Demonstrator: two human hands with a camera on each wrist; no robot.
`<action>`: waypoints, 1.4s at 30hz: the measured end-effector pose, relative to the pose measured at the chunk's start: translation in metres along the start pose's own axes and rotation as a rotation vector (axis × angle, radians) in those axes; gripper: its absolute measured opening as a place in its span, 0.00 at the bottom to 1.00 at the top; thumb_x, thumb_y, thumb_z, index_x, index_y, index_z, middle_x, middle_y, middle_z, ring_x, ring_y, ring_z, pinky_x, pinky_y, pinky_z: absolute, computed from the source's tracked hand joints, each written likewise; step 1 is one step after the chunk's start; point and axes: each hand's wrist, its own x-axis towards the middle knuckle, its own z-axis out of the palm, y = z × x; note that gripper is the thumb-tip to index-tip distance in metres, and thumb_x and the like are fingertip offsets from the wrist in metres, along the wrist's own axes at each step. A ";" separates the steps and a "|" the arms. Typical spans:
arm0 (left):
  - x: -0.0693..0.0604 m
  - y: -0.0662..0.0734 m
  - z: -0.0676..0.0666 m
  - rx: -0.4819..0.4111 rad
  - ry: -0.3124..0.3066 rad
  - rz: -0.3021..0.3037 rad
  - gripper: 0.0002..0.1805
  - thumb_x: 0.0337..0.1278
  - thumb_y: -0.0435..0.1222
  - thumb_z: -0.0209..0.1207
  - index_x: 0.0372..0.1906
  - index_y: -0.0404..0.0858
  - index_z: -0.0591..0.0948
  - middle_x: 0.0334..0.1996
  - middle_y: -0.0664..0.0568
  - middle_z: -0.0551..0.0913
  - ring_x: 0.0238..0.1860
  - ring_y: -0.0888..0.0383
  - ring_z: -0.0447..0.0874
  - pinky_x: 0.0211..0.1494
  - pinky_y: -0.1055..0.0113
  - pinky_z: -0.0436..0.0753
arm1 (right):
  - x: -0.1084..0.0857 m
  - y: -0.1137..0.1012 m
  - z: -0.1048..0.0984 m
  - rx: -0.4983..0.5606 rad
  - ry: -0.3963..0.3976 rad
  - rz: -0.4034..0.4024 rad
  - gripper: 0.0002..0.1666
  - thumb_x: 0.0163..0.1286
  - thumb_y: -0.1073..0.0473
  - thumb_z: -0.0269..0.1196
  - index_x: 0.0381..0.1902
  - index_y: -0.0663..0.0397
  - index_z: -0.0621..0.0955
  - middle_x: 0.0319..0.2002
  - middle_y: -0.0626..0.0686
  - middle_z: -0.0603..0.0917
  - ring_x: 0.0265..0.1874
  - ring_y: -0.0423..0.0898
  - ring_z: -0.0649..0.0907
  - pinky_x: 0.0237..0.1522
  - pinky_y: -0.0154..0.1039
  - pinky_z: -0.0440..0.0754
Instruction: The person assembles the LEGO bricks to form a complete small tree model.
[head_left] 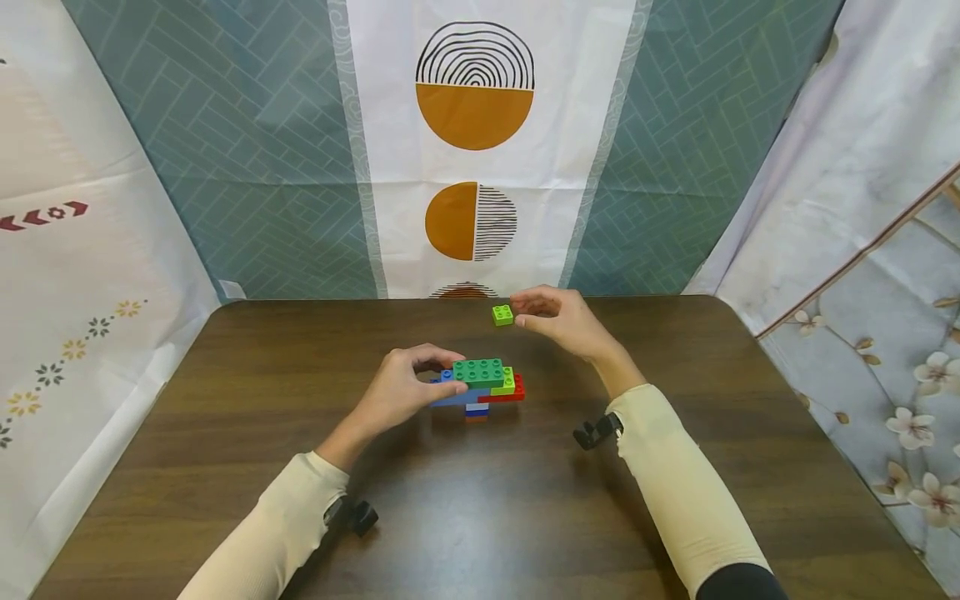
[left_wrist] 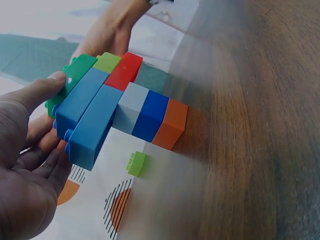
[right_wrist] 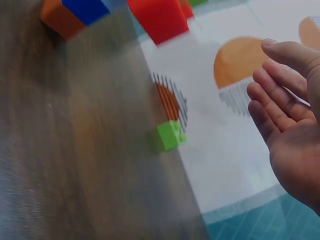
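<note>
My left hand (head_left: 408, 379) holds a built stack of toy bricks, its thumb against the long green brick (head_left: 478, 372) on top and its fingers round the far side. Below the green one, the left wrist view shows two long blue bricks (left_wrist: 95, 120), a lime brick (left_wrist: 107, 62) and a red brick (left_wrist: 125, 72). A narrow column of white, dark blue and orange bricks (left_wrist: 171, 124) stands under them. My right hand (head_left: 566, 321) hovers with nothing in it, fingers loosely bent, just right of a small loose lime brick (head_left: 502, 315) lying near the table's far edge.
The brown wooden table (head_left: 450, 517) ends at a hanging patterned cloth (head_left: 300, 150) at the back. White printed cloths hang on the left (head_left: 82, 317) and right (head_left: 862, 350). Dark wrist cameras (head_left: 596, 432) sit on both forearms.
</note>
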 end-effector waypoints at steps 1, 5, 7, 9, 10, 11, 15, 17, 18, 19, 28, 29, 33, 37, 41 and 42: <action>0.000 0.000 0.000 -0.001 0.001 -0.001 0.18 0.52 0.43 0.77 0.49 0.45 0.89 0.45 0.52 0.89 0.45 0.54 0.84 0.58 0.48 0.87 | 0.005 0.003 -0.001 0.005 0.003 0.007 0.21 0.70 0.61 0.69 0.60 0.58 0.83 0.55 0.63 0.86 0.52 0.54 0.85 0.53 0.31 0.84; 0.000 -0.001 -0.001 0.003 0.001 -0.001 0.18 0.53 0.43 0.77 0.49 0.45 0.89 0.45 0.52 0.89 0.46 0.54 0.84 0.58 0.48 0.86 | 0.024 0.017 -0.004 -0.006 0.022 0.045 0.21 0.70 0.63 0.69 0.59 0.60 0.83 0.55 0.66 0.84 0.53 0.58 0.85 0.51 0.30 0.83; 0.000 0.000 -0.001 0.004 -0.001 0.000 0.18 0.52 0.42 0.77 0.49 0.46 0.89 0.45 0.53 0.89 0.45 0.54 0.84 0.58 0.49 0.87 | 0.031 0.023 -0.005 -0.023 0.026 0.070 0.20 0.70 0.63 0.68 0.59 0.59 0.83 0.56 0.68 0.84 0.54 0.59 0.84 0.53 0.33 0.83; 0.001 -0.001 0.000 0.006 -0.004 -0.001 0.18 0.52 0.43 0.77 0.49 0.46 0.89 0.44 0.53 0.89 0.45 0.54 0.84 0.57 0.50 0.87 | 0.035 0.030 -0.005 -0.037 0.031 0.093 0.20 0.70 0.64 0.68 0.59 0.60 0.83 0.57 0.69 0.83 0.54 0.59 0.84 0.56 0.40 0.83; 0.001 -0.001 0.001 0.005 -0.007 -0.001 0.18 0.52 0.43 0.77 0.49 0.47 0.89 0.44 0.53 0.89 0.45 0.54 0.84 0.57 0.51 0.87 | 0.037 0.034 -0.005 -0.044 0.035 0.105 0.20 0.70 0.65 0.68 0.60 0.60 0.83 0.57 0.69 0.83 0.54 0.59 0.84 0.57 0.42 0.83; 0.001 -0.001 0.002 0.004 -0.009 0.000 0.18 0.52 0.43 0.77 0.49 0.47 0.89 0.44 0.53 0.89 0.45 0.54 0.84 0.56 0.51 0.87 | 0.038 0.038 -0.005 -0.050 0.035 0.115 0.21 0.70 0.64 0.67 0.60 0.60 0.83 0.58 0.70 0.83 0.54 0.58 0.84 0.58 0.43 0.83; 0.001 -0.001 0.003 -0.006 -0.010 0.000 0.18 0.51 0.43 0.78 0.48 0.47 0.89 0.43 0.54 0.89 0.45 0.54 0.84 0.56 0.52 0.87 | 0.044 0.052 -0.002 -0.063 0.043 0.142 0.23 0.71 0.64 0.67 0.62 0.63 0.81 0.59 0.70 0.82 0.56 0.58 0.83 0.60 0.46 0.82; 0.001 -0.001 0.002 -0.009 -0.007 0.002 0.18 0.51 0.42 0.78 0.48 0.47 0.89 0.43 0.53 0.89 0.45 0.54 0.84 0.56 0.52 0.87 | 0.048 0.056 0.000 -0.061 0.044 0.154 0.25 0.71 0.64 0.66 0.64 0.65 0.79 0.60 0.69 0.82 0.57 0.59 0.83 0.62 0.49 0.82; 0.000 -0.001 0.001 -0.009 -0.005 0.002 0.18 0.51 0.42 0.78 0.48 0.47 0.89 0.43 0.53 0.89 0.45 0.54 0.84 0.56 0.51 0.87 | 0.049 0.058 0.001 -0.060 0.043 0.166 0.26 0.71 0.64 0.66 0.64 0.66 0.79 0.60 0.68 0.82 0.58 0.60 0.82 0.63 0.51 0.81; 0.000 -0.001 0.001 -0.009 -0.004 0.002 0.18 0.51 0.42 0.78 0.48 0.46 0.89 0.43 0.53 0.89 0.44 0.54 0.84 0.56 0.51 0.87 | 0.052 0.060 0.002 -0.057 0.043 0.175 0.26 0.71 0.64 0.66 0.65 0.66 0.78 0.61 0.67 0.82 0.59 0.60 0.82 0.65 0.53 0.80; 0.000 0.000 -0.001 -0.005 -0.008 0.000 0.18 0.51 0.42 0.78 0.49 0.46 0.89 0.44 0.53 0.89 0.45 0.54 0.83 0.56 0.51 0.87 | 0.064 0.070 0.008 -0.037 0.008 0.242 0.28 0.69 0.66 0.66 0.67 0.65 0.77 0.63 0.65 0.80 0.63 0.61 0.79 0.69 0.57 0.75; 0.000 0.000 -0.001 -0.005 -0.008 0.001 0.18 0.51 0.42 0.78 0.49 0.46 0.89 0.44 0.53 0.89 0.45 0.54 0.83 0.57 0.50 0.87 | 0.065 0.071 0.008 -0.041 0.002 0.242 0.28 0.69 0.66 0.66 0.67 0.65 0.77 0.63 0.65 0.80 0.63 0.61 0.79 0.69 0.56 0.75; 0.000 -0.001 0.000 -0.004 -0.008 0.004 0.18 0.52 0.43 0.77 0.49 0.46 0.89 0.44 0.53 0.89 0.45 0.55 0.84 0.56 0.52 0.87 | 0.069 0.076 0.012 -0.069 -0.024 0.244 0.29 0.69 0.66 0.66 0.67 0.63 0.77 0.65 0.65 0.79 0.62 0.60 0.78 0.69 0.56 0.74; -0.001 -0.001 0.000 -0.003 -0.011 0.002 0.18 0.53 0.43 0.77 0.49 0.46 0.89 0.44 0.52 0.89 0.46 0.55 0.84 0.56 0.54 0.87 | 0.070 0.079 0.015 -0.107 -0.040 0.273 0.28 0.70 0.67 0.65 0.67 0.62 0.78 0.65 0.64 0.80 0.63 0.60 0.76 0.71 0.55 0.73; -0.001 -0.001 0.000 -0.006 -0.010 -0.005 0.18 0.52 0.43 0.77 0.49 0.47 0.89 0.45 0.53 0.89 0.46 0.55 0.84 0.57 0.55 0.87 | 0.071 0.079 0.018 -0.148 -0.037 0.313 0.26 0.69 0.66 0.65 0.65 0.60 0.80 0.63 0.63 0.80 0.62 0.59 0.76 0.72 0.55 0.73; -0.001 -0.001 0.000 -0.006 -0.010 -0.007 0.18 0.52 0.44 0.77 0.49 0.47 0.89 0.45 0.53 0.89 0.46 0.55 0.84 0.56 0.55 0.87 | 0.071 0.079 0.018 -0.157 -0.037 0.318 0.26 0.69 0.66 0.65 0.65 0.59 0.80 0.63 0.63 0.80 0.62 0.59 0.76 0.72 0.55 0.73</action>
